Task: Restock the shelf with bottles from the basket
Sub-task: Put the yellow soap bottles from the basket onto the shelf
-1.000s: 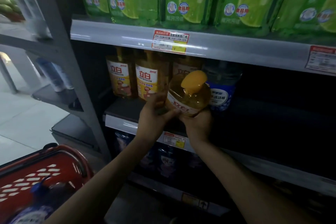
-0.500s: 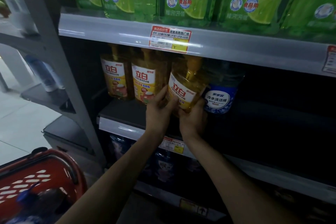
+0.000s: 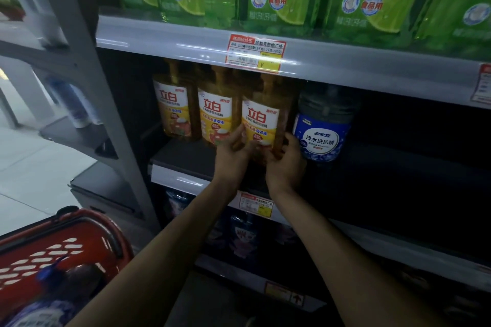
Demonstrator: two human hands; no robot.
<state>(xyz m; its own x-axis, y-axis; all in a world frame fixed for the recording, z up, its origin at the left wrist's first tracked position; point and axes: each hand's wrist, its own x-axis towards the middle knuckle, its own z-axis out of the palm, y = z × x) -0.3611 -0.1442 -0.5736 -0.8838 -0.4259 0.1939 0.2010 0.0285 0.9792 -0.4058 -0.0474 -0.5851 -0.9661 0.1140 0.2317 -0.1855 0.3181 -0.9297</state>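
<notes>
Yellow bottle [image 3: 261, 125] seated upright near the shelf's [image 3: 180, 175] front edge.
The left hand [image 3: 231, 151] and right hand [image 3: 285, 164] clasp its lower sides, fingers curled round it, probably to square the label outward between the matching bottle [image 3: 215, 114] and the blue bottle [image 3: 321, 127]. The red basket [image 3: 53, 241] sits low left, with more stock dimly inside.

Dim store aisle. Grey upright post [image 3: 87, 87] stands left of centre. Beyond it a grey side rack [image 3: 77, 138] with dark trays, blurred. Pale tiled floor [image 3: 32, 170] at left, brightly lit; right side in shadow.
</notes>
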